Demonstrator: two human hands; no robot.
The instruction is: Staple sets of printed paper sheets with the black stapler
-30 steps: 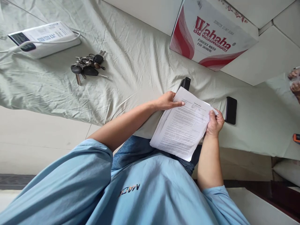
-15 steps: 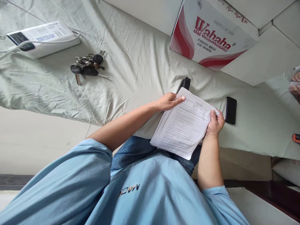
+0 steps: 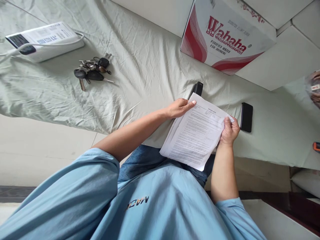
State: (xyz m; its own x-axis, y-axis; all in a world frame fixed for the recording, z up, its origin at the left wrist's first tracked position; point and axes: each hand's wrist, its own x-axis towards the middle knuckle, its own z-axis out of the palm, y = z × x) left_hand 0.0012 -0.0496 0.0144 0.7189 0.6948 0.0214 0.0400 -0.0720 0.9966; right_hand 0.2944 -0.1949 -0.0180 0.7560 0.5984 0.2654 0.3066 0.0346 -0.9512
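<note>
A thin stack of printed paper sheets [image 3: 192,133] is held tilted over my lap, in front of the table's edge. My left hand [image 3: 180,108] grips its upper left edge, the thumb lying on top and the fingers hidden behind. At the upper right corner, my right hand [image 3: 228,130] pinches the sheets between its thumb and curled fingers. Several sheet edges fan out along the left side. Just beyond the stack's top lies a black object [image 3: 198,88], partly covered by the paper. A black phone [image 3: 246,117] rests on the cloth right beside my right hand.
Pale green cloth [image 3: 145,66] covers the table. A bunch of keys [image 3: 93,71] and a white power bank [image 3: 47,41] with a cable lie at the left. A Wahaha water carton [image 3: 225,40] stands at the back. An orange-and-black item [image 3: 316,146] sits at the right edge.
</note>
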